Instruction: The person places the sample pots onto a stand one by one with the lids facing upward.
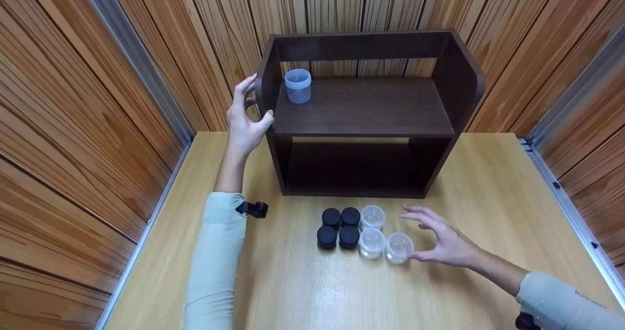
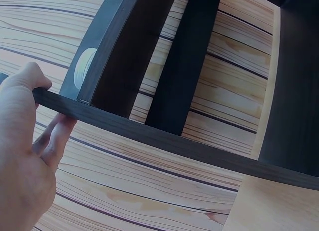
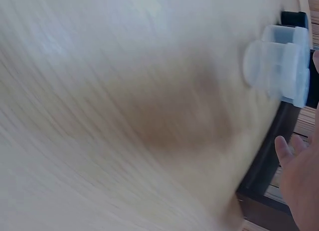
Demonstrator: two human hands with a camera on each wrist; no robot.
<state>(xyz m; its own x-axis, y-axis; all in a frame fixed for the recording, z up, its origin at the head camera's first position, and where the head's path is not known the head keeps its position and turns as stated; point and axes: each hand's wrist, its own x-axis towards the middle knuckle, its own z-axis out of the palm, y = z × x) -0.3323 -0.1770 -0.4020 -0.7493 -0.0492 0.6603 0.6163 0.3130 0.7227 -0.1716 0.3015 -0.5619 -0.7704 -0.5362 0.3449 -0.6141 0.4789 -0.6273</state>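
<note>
Translucent, faintly bluish plastic forms the lone cup [image 1: 298, 87] on the upper shelf [image 1: 371, 108] of the rack [image 1: 361, 47]; three clear cups [image 1: 372, 242] and four black-topped jars [image 1: 349, 236] stand on the tabletop [image 1: 302, 291], so work looks barely begun. The left hand [image 1: 245, 126] grips the rack's side; the right hand [image 1: 447, 243], fingers spread, reaches the nearest clear cup [image 1: 398, 248], contact unclear.

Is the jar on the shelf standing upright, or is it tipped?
Upright. In the head view, the jar stands on the shelf, its wide round top facing up.
</note>
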